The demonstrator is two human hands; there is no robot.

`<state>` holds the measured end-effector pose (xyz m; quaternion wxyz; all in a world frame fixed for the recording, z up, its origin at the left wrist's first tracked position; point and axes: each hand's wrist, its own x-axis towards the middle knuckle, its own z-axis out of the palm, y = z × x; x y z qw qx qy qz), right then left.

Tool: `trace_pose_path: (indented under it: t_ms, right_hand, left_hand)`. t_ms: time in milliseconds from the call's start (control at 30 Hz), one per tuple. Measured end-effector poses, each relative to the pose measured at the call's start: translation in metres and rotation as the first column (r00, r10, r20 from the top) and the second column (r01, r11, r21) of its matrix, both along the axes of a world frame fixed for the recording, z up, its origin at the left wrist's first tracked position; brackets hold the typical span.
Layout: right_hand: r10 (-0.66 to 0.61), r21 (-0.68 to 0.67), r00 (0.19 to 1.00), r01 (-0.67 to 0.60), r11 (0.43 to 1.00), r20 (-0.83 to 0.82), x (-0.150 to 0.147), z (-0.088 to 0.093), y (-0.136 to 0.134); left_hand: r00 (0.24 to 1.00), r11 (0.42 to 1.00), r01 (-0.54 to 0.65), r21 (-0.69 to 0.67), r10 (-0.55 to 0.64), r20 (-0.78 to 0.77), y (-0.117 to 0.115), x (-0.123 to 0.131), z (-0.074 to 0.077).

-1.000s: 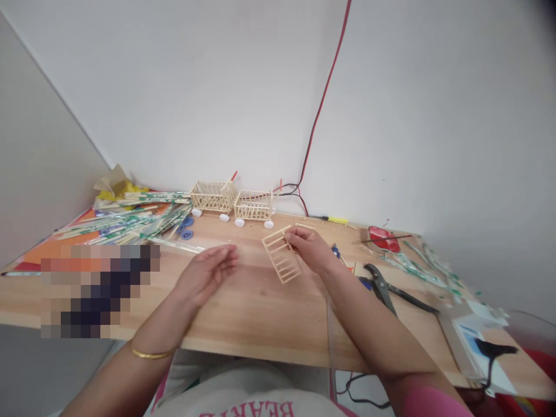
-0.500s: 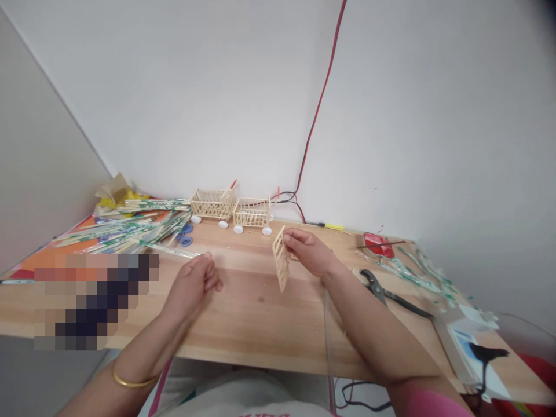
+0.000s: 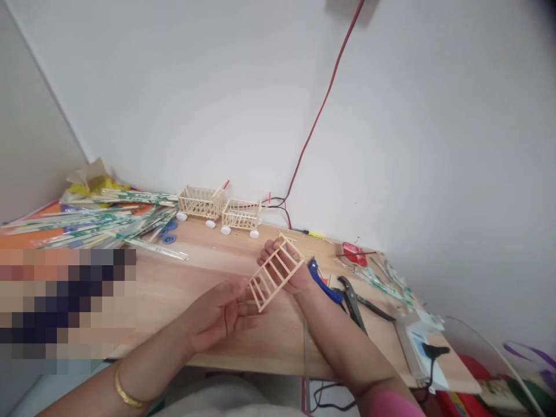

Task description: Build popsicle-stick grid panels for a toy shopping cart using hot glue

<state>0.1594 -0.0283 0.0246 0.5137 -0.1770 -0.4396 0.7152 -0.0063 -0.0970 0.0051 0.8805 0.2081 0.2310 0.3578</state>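
Note:
A small ladder-like frame of thin wooden sticks point(image 3: 275, 272) is held above the wooden table point(image 3: 182, 278). My right hand point(image 3: 284, 271) is behind it, fingers curled round its far end. My left hand point(image 3: 223, 313) lies palm up below the frame's near end, fingers spread, fingertips touching or almost touching the frame. Two finished stick carts with white wheels point(image 3: 219, 208) stand at the back of the table by the wall.
A heap of wrapped chopsticks point(image 3: 87, 223) and blue discs point(image 3: 168, 231) lies at the left. A blue-handled tool point(image 3: 324, 284), black pliers point(image 3: 354, 298), a red lid point(image 3: 353, 253) and scraps sit at the right. Red and black wires point(image 3: 313, 127) run up the wall.
The right hand turned the frame from edge-on to flat and brought it nearer. The left hand opened palm up and moved under the frame's near end. The view shifted left.

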Motion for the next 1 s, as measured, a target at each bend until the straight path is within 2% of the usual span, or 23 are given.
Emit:
trace_pose_path:
  t_ms: [133,267,433,533,600,633,733,800,900,1000]
  right_hand:
    - [0.007,-0.017,1.0,-0.006,1.0,0.026,0.002,-0.005,0.0]
    - [-0.034,-0.07,0.984,0.047,0.996,0.177,0.013,-0.007,0.001]
    - [-0.046,-0.072,0.939,0.075,0.995,0.34,0.026,-0.002,0.004]
    - [-0.233,0.005,0.867,0.257,0.966,0.44,0.033,-0.004,0.01]
    - [-0.356,0.01,0.84,0.386,0.922,0.41,0.035,-0.004,0.012]
    - [-0.37,-0.003,0.848,0.402,0.916,0.38,0.036,-0.004,0.012]
    - [-0.297,0.054,0.877,0.3,0.953,0.379,0.031,-0.002,0.004]
    - [-0.278,0.122,0.861,0.25,0.961,0.425,0.025,-0.001,-0.003]
    - [-0.3,0.145,0.831,0.262,0.954,0.468,0.021,-0.002,-0.006]
    - [-0.339,0.169,0.789,0.295,0.941,0.512,0.025,0.0,-0.003]
  left_hand:
    - [0.998,0.998,-0.054,0.022,0.054,-0.012,0.001,0.001,0.0]
    - [0.988,0.989,-0.111,0.097,0.121,-0.1,0.003,-0.009,0.007]
    - [0.961,0.969,-0.168,0.183,0.202,-0.19,0.004,-0.022,0.016]
    - [0.946,0.96,-0.206,0.189,0.245,-0.212,0.002,-0.026,0.015]
    - [0.936,0.952,-0.24,0.19,0.279,-0.214,0.001,-0.026,0.012]
    - [0.93,0.946,-0.262,0.192,0.3,-0.212,0.0,-0.025,0.011]
    - [0.91,0.924,-0.323,0.206,0.363,-0.202,0.0,-0.02,0.006]
    - [0.903,0.914,-0.34,0.222,0.383,-0.194,0.0,-0.015,0.004]
    - [0.925,0.913,-0.274,0.301,0.336,-0.176,0.0,-0.012,-0.002]
    - [0.961,0.915,-0.096,0.393,0.188,-0.202,-0.001,-0.018,-0.007]
